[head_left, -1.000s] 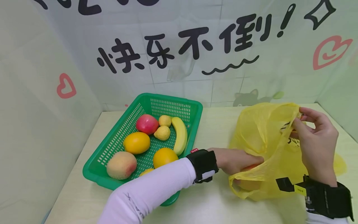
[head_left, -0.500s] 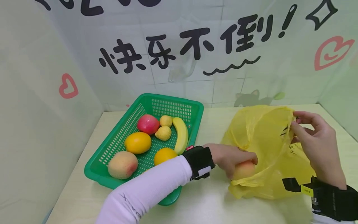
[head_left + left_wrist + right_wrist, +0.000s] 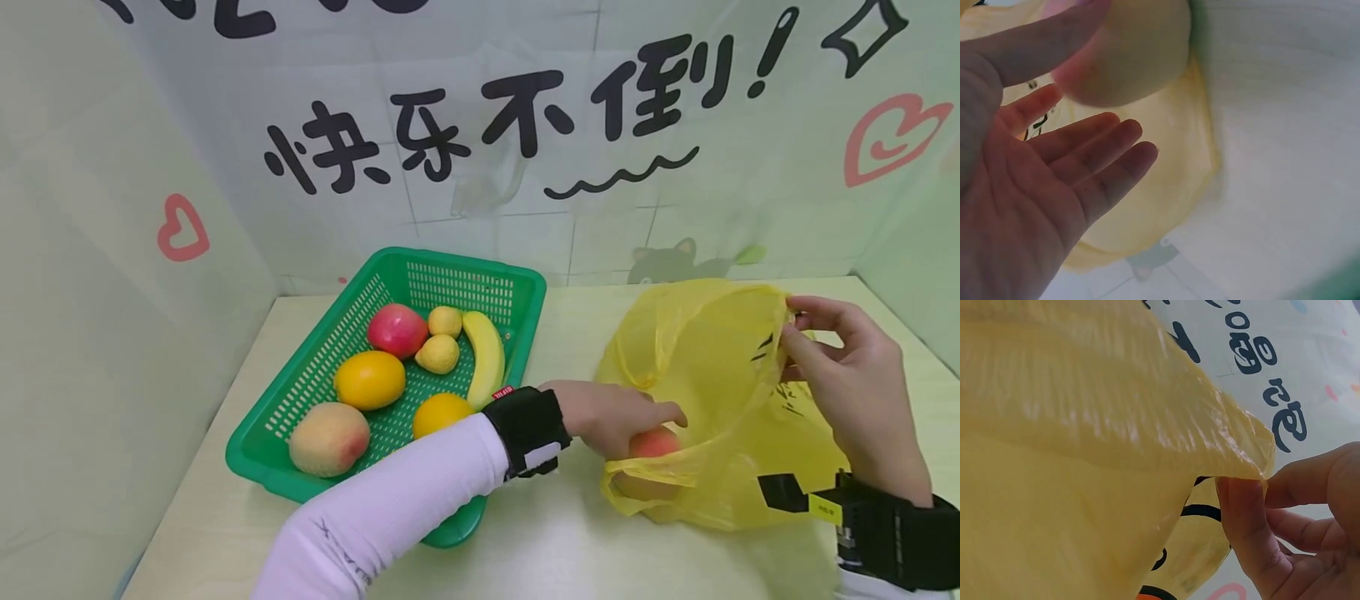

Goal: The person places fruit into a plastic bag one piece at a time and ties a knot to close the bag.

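A yellow plastic bag (image 3: pixel 720 400) lies on the right of the table, its mouth facing left. Just inside that mouth is a peach (image 3: pixel 655 442), partly covered by the bag's lower edge. My left hand (image 3: pixel 607 414) is at the opening beside the peach. In the left wrist view its fingers are extended and spread away from the peach (image 3: pixel 1135 56), while the thumb overlaps the fruit. My right hand (image 3: pixel 862 392) pinches the bag's upper rim between thumb and fingers, as the right wrist view also shows, holding the mouth raised.
A green basket (image 3: pixel 258 421) on the left holds another peach (image 3: pixel 328 439), a red fruit (image 3: pixel 397 331), a banana (image 3: pixel 485 358), two small yellow fruits (image 3: pixel 438 354) and orange-yellow fruits (image 3: pixel 370 380). My left forearm crosses its near corner. A printed curtain (image 3: pixel 495 242) stands behind the table.
My left hand has drawn back leftward from deeper in the bag, and its fingers have spread off the peach. The right hand shifted slightly left with the rim, still pinching it.
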Motion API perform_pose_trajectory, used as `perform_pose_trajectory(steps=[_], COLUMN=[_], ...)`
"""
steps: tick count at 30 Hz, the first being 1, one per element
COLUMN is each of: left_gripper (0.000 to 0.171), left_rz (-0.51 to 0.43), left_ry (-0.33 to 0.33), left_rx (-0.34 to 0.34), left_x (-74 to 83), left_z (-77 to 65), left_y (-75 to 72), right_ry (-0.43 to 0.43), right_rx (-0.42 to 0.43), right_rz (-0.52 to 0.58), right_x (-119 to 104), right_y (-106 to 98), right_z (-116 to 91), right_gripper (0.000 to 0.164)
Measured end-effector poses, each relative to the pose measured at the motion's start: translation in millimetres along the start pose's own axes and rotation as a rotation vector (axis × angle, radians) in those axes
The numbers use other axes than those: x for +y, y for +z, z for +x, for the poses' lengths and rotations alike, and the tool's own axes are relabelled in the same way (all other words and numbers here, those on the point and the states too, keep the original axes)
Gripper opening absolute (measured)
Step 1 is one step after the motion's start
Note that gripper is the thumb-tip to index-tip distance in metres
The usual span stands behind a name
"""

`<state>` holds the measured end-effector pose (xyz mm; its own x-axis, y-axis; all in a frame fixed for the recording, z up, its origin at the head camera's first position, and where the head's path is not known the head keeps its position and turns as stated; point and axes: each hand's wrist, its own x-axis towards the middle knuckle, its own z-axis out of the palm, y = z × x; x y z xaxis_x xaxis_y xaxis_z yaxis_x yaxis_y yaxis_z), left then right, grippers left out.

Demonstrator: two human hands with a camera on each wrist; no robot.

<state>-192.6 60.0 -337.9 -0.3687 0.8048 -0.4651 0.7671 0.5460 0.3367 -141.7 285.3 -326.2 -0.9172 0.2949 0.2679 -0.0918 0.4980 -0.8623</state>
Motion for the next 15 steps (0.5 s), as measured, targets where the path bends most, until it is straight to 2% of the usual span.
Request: perform_pose_trajectory(steps=[6, 15], left_gripper=[0.056, 0.049], left_rz=[0.036, 0.044], left_ry=[0.026, -0.044], left_rx=[0.038, 0.061], left_x=[-6.4, -5.0], left_z=[-14.6, -44.2], left_y=[-11.7, -30.4], right_ry=[-0.005, -0.017], right_rx=[-0.005, -0.014], right_rz=[-0.006, 0.011], right_x=[1, 1], right_y=[0, 1], right_z=[0, -1], right_gripper=[0.031, 0.03])
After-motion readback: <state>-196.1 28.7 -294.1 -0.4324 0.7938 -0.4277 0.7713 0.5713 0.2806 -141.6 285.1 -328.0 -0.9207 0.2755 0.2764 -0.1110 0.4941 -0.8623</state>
